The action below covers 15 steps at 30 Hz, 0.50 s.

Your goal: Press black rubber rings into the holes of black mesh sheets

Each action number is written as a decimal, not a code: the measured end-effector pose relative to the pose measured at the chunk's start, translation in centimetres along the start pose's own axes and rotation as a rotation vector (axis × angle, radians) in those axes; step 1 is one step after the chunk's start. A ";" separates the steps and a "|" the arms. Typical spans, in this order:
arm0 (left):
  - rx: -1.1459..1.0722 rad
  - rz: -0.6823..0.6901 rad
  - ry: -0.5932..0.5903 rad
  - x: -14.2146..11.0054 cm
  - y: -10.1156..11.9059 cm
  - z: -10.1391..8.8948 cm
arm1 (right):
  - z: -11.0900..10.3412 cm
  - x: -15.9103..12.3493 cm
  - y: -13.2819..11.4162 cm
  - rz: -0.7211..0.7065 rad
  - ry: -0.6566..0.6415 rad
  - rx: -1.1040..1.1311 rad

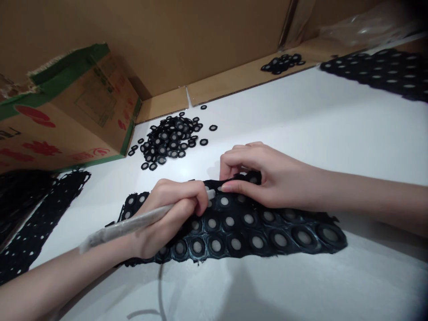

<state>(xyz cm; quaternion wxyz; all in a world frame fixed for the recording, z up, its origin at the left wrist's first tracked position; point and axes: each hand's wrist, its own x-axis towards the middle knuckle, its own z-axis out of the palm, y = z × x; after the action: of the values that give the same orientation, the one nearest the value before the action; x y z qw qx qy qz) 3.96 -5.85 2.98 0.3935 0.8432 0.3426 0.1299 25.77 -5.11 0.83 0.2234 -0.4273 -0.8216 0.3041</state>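
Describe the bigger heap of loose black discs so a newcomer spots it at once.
Start from the brown cardboard box with green edges. Just right of it, on the white tabletop, lies a heap of small, round black pieces with grey centres. It is larger than the similar black heap on the brown cardboard strip behind.

left hand (172,214): pale tool (130,221) | right hand (264,174): black sheet (236,244) | ring pile (170,138) beyond

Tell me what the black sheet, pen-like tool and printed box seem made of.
Black sheet: probably rubber, soft sheen, ragged edges. Pen-like tool: wrapped in cloudy, wrinkled film, likely plastic; core hidden. Printed box: matte brown cardboard, its torn edge fraying.
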 end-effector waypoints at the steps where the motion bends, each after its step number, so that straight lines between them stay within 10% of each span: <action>1: 0.001 -0.003 -0.003 0.0 0.0 0.0 | 0.0 0.0 0.0 0.004 0.002 -0.001; 15: -0.006 0.029 0.129 -0.5 -0.2 0.1 | -0.1 -0.5 0.0 0.006 -0.051 -0.027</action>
<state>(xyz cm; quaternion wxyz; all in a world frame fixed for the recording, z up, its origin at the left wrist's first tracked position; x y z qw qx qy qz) 3.54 -6.21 2.82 0.3714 0.8367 0.3546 0.1907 26.11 -5.54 0.83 0.1956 -0.4248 -0.8299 0.3042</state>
